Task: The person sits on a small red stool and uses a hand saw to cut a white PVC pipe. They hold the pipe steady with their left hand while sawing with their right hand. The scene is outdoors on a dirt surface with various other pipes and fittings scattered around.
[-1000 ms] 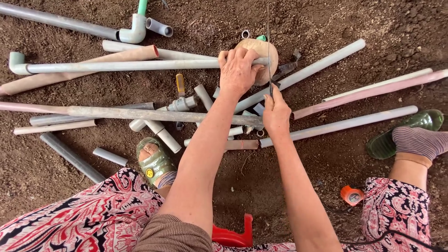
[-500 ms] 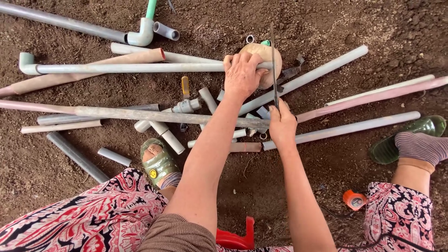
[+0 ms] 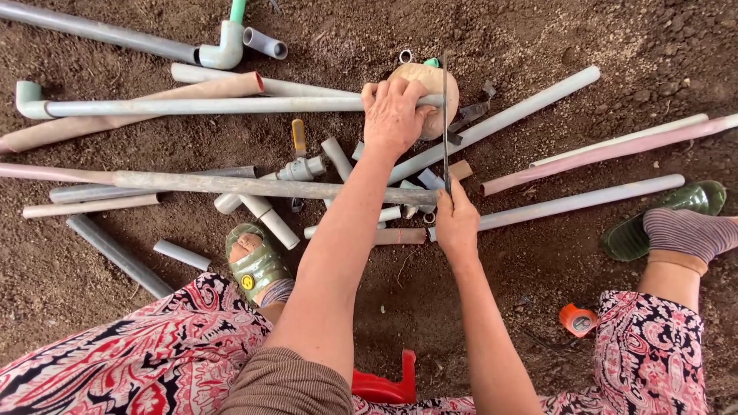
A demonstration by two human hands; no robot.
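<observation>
Head cam, looking down: the left hand (image 3: 393, 115) is pressing a long grey pipe (image 3: 200, 106) down onto a tan round block (image 3: 430, 96) at the far side, so it's staying put. The right hand (image 3: 457, 221) is gripping a thin saw blade (image 3: 444, 115) set across the pipe. Loose pipes (image 3: 576, 201) are lying scattered on the dirt (image 3: 538, 269).

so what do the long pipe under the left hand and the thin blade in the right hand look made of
The pipe looks like grey plastic: matte, with a moulded elbow at its end. The blade looks like dark metal, thin and straight, probably a saw blade; its teeth are too small to see.
</observation>
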